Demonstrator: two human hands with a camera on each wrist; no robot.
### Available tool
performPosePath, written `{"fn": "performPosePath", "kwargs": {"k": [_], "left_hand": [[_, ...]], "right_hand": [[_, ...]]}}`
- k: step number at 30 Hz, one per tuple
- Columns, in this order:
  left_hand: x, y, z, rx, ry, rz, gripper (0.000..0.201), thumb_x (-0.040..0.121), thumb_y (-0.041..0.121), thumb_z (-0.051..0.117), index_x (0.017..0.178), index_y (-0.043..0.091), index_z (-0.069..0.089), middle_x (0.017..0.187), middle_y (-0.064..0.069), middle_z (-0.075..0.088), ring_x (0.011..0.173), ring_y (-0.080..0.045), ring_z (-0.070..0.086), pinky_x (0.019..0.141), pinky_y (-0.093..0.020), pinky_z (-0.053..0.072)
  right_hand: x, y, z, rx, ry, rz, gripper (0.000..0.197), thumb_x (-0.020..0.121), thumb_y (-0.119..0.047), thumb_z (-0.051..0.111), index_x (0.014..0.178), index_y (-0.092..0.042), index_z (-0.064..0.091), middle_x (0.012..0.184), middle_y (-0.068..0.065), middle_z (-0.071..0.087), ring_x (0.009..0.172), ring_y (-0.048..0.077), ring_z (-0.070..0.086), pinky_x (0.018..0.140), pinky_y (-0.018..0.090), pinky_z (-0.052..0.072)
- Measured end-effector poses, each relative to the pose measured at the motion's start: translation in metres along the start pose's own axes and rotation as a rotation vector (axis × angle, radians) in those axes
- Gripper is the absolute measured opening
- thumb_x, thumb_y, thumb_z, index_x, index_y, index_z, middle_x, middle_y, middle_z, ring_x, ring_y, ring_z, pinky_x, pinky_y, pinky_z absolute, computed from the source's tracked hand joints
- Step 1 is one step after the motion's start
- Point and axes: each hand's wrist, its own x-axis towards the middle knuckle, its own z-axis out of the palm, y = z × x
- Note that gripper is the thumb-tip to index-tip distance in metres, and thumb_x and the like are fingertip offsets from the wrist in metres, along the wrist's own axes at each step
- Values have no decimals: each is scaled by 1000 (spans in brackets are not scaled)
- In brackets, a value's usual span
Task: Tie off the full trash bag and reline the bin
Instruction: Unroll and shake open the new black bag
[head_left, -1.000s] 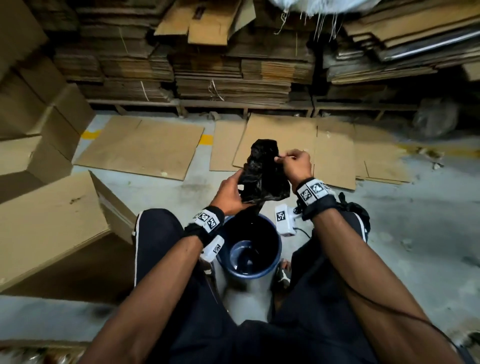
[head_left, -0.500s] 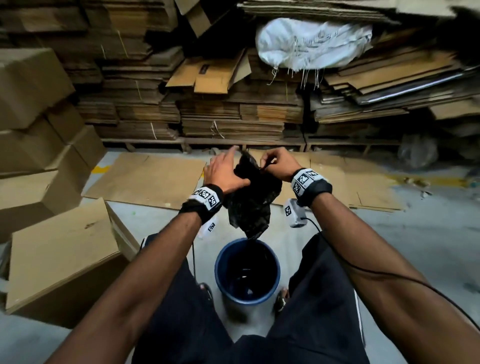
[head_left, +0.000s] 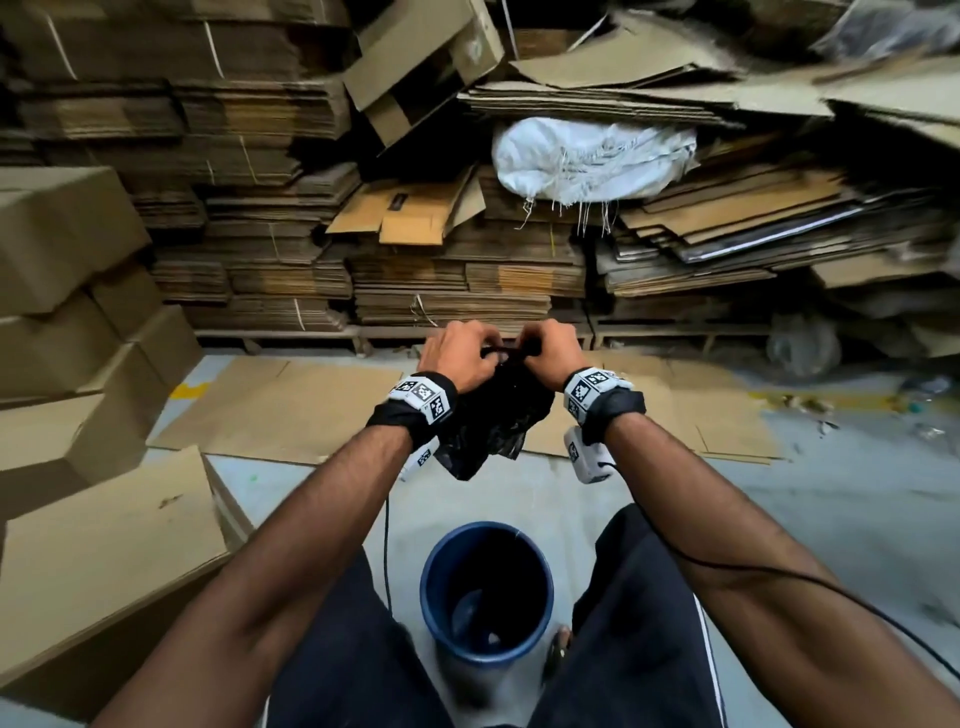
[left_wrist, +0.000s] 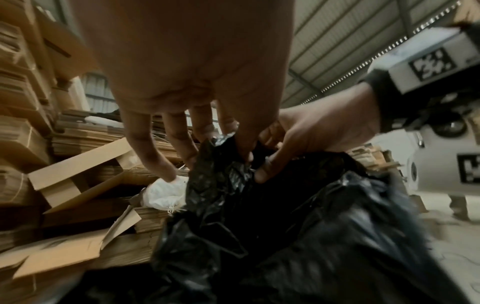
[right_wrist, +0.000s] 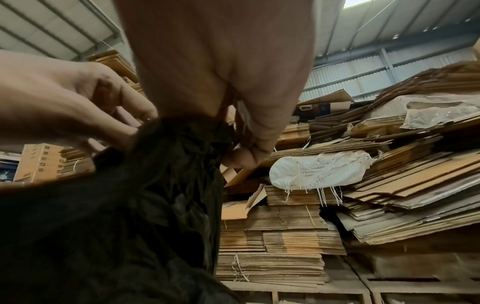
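Bag: the black trash bag (head_left: 493, 415) hangs in mid-air in front of the person, held up by its gathered top, its crumpled body drooping between the two wrists.
Left hand: the left hand (head_left: 454, 356) has its thumb and forefinger pinched on the bag's neck; in the left wrist view the other fingers (left_wrist: 153, 148) trail down loosely beside the plastic.
Right hand: the right hand (head_left: 553, 353) is curled tight on the same bunched neck from the other side (knuckles almost meeting the left's), thumb pressed into the black folds.
Bin: the blue bin (head_left: 485, 592) stands on the floor between the person's legs, well below the bag, its inside dark; whether it holds a liner I cannot tell.
Behind: flattened cardboard stacks (head_left: 452, 280) line the wall, a white sack (head_left: 592, 158) wedged among them.
Left side: closed cardboard boxes (head_left: 78, 332) piled up.
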Motion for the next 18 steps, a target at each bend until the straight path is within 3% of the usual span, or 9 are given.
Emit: {"fn": "performPosePath", "kwargs": {"k": [4, 8, 13, 16, 18], "left_hand": [[-1, -12, -6, -41, 26, -78, 26, 93, 38, 64, 118, 32, 70, 118, -7, 71, 115, -31, 63, 94, -40, 52], [2, -29, -8, -5, 37, -129, 27, 89, 36, 68, 116, 31, 71, 115, -5, 73, 111, -30, 65, 92, -39, 53], [5, -17, -3, 77, -20, 48, 42, 75, 49, 78, 112, 32, 70, 101, 2, 76, 103, -24, 66, 90, -37, 49], [12, -13, -1, 72, -12, 42, 23, 82, 28, 71, 105, 28, 75, 99, -3, 77, 99, -27, 69, 90, -35, 52], [16, -21, 0, 63, 19, -22, 25, 79, 18, 66, 100, 26, 76, 97, -4, 76, 97, -29, 70, 87, -35, 54]], "right_hand": [[2, 12, 0, -14, 88, 69, 27, 74, 3, 62, 89, -14, 78, 89, 13, 73, 90, 30, 69, 73, 22, 43], [3, 20, -3, 4, 122, 99, 40, 73, 11, 56, 92, -15, 80, 94, 9, 75, 90, 27, 71, 83, 26, 55], [9, 12, 5, 23, 74, -3, 38, 73, 10, 61, 95, -16, 80, 91, 6, 76, 83, 20, 69, 79, 25, 54], [15, 14, 15, 16, 75, 6, 39, 73, 11, 63, 94, -18, 79, 90, 4, 76, 82, 19, 71, 76, 21, 53], [16, 25, 16, 3, 103, 40, 40, 72, 13, 61, 93, -16, 79, 90, 7, 77, 83, 21, 71, 79, 24, 55]]}}
